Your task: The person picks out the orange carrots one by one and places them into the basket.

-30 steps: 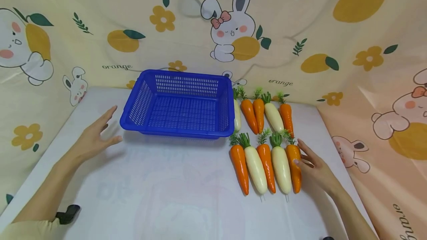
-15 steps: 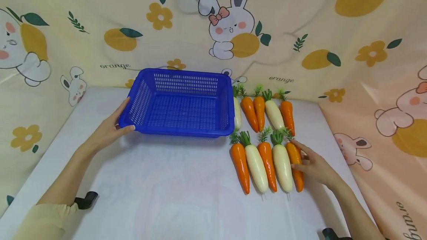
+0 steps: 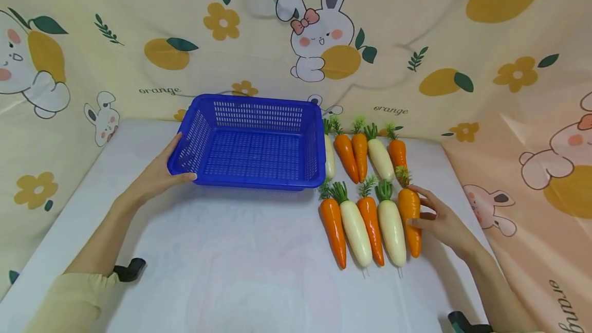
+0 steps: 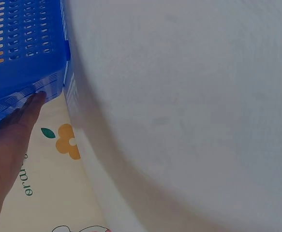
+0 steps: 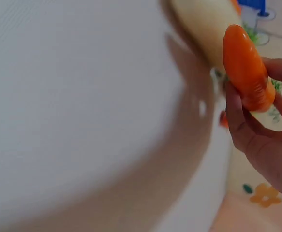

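Note:
A blue plastic basket with slotted sides stands at the back of the table. My left hand holds its left front corner, thumb over the rim and fingers along the outer side; in the left wrist view those fingers lie against the slotted wall. At the right, my right hand grips an orange carrot with green leafy top between thumb and fingers. The right wrist view has this carrot raised off the table, its tip toward the camera.
Beside the held carrot lies a front row of carrots and white radishes. A back row, with a white radish and more carrots, lies near the printed cloth wall. The basket's right side partly hides one radish.
My left hand has moved right from beside the basket and taken hold of its corner. My right hand has closed on the rightmost front carrot and lifted it slightly.

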`<state>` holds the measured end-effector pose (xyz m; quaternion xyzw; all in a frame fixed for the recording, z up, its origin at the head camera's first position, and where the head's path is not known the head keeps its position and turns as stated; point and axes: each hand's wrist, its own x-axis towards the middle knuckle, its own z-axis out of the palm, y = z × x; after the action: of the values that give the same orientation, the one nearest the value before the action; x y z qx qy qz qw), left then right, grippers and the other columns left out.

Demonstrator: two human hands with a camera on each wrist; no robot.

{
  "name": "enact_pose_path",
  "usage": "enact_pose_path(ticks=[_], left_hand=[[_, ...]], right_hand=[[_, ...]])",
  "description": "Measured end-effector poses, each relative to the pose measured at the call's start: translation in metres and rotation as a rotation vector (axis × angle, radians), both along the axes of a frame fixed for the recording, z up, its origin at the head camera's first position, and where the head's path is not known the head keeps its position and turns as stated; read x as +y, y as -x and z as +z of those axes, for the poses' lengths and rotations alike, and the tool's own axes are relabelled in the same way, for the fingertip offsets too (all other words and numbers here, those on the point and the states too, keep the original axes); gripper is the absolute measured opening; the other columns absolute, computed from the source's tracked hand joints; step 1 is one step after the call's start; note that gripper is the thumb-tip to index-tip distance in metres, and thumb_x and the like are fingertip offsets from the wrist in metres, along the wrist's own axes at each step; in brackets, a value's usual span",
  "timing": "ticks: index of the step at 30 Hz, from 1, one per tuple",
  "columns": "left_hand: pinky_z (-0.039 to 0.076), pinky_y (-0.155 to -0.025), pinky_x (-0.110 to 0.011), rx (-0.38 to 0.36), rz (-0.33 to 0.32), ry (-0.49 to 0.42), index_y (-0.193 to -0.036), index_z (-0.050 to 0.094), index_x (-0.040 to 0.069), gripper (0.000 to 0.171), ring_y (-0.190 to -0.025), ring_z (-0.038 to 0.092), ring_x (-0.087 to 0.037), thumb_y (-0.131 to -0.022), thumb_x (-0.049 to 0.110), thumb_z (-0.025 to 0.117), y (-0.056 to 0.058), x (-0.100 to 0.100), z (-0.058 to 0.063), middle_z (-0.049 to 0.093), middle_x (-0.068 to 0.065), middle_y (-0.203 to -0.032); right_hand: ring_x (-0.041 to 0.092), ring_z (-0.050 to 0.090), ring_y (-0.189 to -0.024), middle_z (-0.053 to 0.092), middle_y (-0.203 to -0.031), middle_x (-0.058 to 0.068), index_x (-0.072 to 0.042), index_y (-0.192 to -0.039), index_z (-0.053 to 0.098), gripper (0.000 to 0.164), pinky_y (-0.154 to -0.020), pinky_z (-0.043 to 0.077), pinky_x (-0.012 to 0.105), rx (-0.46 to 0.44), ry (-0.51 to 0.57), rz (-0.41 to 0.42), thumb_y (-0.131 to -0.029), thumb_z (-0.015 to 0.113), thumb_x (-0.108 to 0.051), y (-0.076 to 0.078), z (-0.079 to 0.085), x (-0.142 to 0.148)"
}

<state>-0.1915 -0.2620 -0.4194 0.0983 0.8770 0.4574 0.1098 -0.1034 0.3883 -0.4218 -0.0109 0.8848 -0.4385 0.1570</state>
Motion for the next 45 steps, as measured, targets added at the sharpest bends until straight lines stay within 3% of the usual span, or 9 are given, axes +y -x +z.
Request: enact_pose_path(ticks=[5, 10, 15, 21, 28, 36, 45], left_hand=[[0.006, -0.117, -0.065, 0.006, 0.015, -0.051, -0.159, -0.011, 0.029, 0.115, -0.150, -0.002, -0.042, -0.086, 0.027, 0.078, 0.002, 0.001, -0.003, -0.008, -0.014, -0.166], [0.005, -0.118, -0.064, -0.002, 0.036, -0.084, -0.159, -0.008, 0.030, 0.114, -0.151, -0.002, -0.040, -0.086, 0.025, 0.079, 0.005, 0.005, -0.004, -0.005, -0.014, -0.166], [0.007, -0.117, -0.065, -0.008, 0.036, -0.074, -0.160, -0.007, 0.030, 0.113, -0.151, -0.002, -0.041, -0.086, 0.028, 0.079, 0.009, 0.010, -0.004, -0.005, -0.014, -0.166], [0.008, -0.116, -0.067, -0.022, 0.044, -0.078, -0.161, -0.004, 0.028, 0.114, -0.150, 0.002, -0.044, -0.084, 0.027, 0.081, 0.009, 0.010, -0.001, -0.002, -0.017, -0.166], [0.005, -0.116, -0.068, -0.011, 0.043, -0.101, -0.160, -0.005, 0.029, 0.111, -0.150, -0.002, -0.043, -0.086, 0.019, 0.077, 0.005, 0.004, 0.000, -0.005, -0.016, -0.166], [0.005, -0.115, -0.069, -0.017, 0.071, -0.083, -0.160, -0.006, 0.033, 0.113, -0.150, -0.001, -0.043, -0.086, 0.022, 0.078, 0.005, 0.002, 0.001, -0.005, -0.016, -0.166], [0.005, -0.115, -0.068, -0.057, 0.088, -0.118, -0.160, -0.007, 0.032, 0.110, -0.150, -0.003, -0.043, -0.089, 0.021, 0.076, 0.004, 0.004, -0.010, -0.006, -0.015, -0.166]], right_hand=[[0.048, 0.054, -0.119, 0.031, -0.153, 0.026, -0.022, -0.159, 0.023, 0.083, -0.086, 0.054, 0.029, 0.043, -0.009, -0.001, -0.092, 0.072, -0.024, 0.008, 0.019, -0.015], [0.044, 0.052, -0.121, 0.032, -0.154, 0.020, -0.024, -0.158, 0.025, 0.082, -0.083, 0.052, 0.020, 0.068, 0.023, 0.015, -0.092, 0.073, -0.025, 0.020, 0.031, -0.029], [0.041, 0.045, -0.127, 0.035, -0.151, 0.018, -0.027, -0.158, 0.027, 0.079, -0.085, 0.052, 0.023, 0.087, 0.072, 0.038, -0.092, 0.072, -0.024, 0.040, 0.043, -0.046], [0.041, 0.051, -0.122, 0.030, -0.155, 0.017, -0.032, -0.158, 0.025, 0.081, -0.090, 0.055, 0.039, 0.070, 0.139, 0.075, -0.092, 0.073, -0.027, 0.070, 0.055, -0.076], [0.038, 0.047, -0.129, 0.027, -0.157, 0.013, -0.039, -0.155, 0.029, 0.080, -0.101, 0.047, 0.054, 0.058, 0.191, 0.088, -0.091, 0.075, -0.027, 0.102, 0.070, -0.117], [0.033, 0.043, -0.134, 0.032, -0.155, 0.009, -0.043, -0.153, 0.031, 0.078, -0.102, 0.046, 0.055, 0.097, 0.219, 0.128, -0.089, 0.075, -0.034, 0.131, 0.079, -0.156], [0.032, 0.061, -0.116, 0.038, -0.150, 0.014, -0.031, -0.155, 0.031, 0.080, -0.091, 0.056, 0.046, 0.084, 0.280, 0.208, -0.090, 0.076, -0.024, 0.161, 0.078, -0.217]])
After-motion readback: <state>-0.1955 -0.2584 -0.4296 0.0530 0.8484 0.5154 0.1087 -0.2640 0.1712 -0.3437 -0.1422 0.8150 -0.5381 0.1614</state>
